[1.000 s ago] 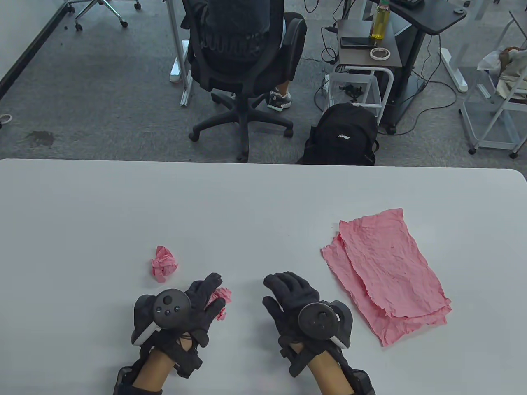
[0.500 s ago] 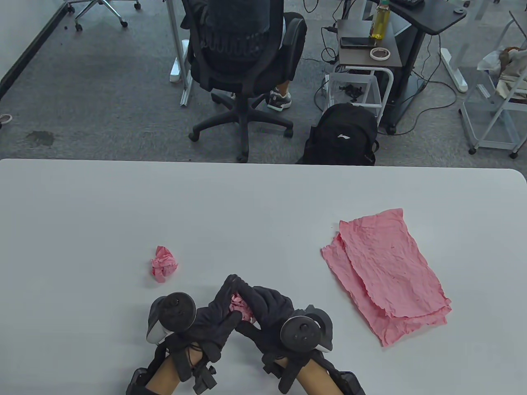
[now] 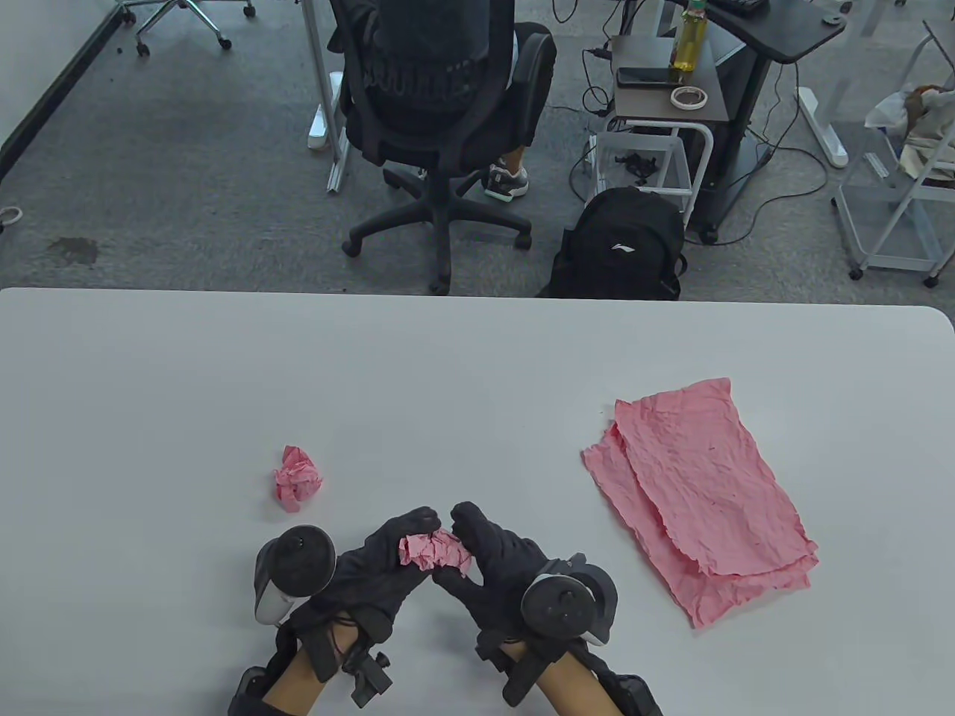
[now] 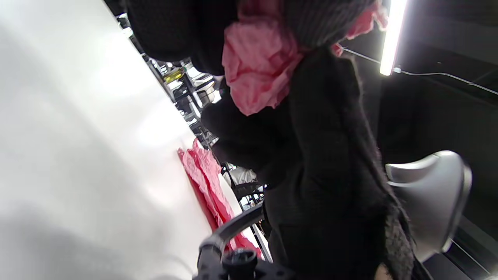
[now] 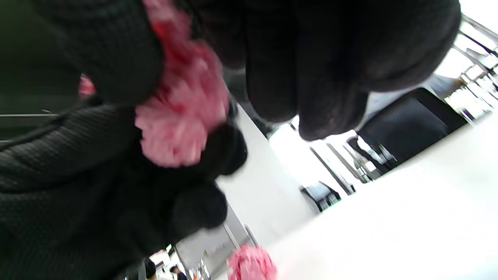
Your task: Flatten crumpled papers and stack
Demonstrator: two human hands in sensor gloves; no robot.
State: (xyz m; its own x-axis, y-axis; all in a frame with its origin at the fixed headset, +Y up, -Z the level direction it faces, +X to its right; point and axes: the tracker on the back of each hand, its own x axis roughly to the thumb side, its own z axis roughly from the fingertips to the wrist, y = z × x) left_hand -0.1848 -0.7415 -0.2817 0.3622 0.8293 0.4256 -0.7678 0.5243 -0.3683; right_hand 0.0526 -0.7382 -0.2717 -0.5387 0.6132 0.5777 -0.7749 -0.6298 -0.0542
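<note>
Both hands hold one crumpled pink paper ball [image 3: 435,550] just above the table near its front edge. My left hand [image 3: 388,561] grips the ball's left side, and my right hand [image 3: 489,556] pinches its right side. The wrist views show the same ball [image 4: 260,66] [image 5: 179,116] squeezed between black gloved fingers. A second crumpled pink ball [image 3: 298,478] [image 5: 251,263] lies on the table to the left of my hands. Two flattened pink sheets [image 3: 697,501] [image 4: 204,181] lie stacked, slightly askew, on the right.
The white table [image 3: 448,373] stretches wide behind the hands. Beyond its far edge sit a person in an office chair [image 3: 440,97], a black backpack [image 3: 623,242] on the floor and a small side cart [image 3: 664,97].
My left hand lifted the ball from the table, and my right hand came in from the right to take its other side. The hands now part slightly, exposing more of the paper.
</note>
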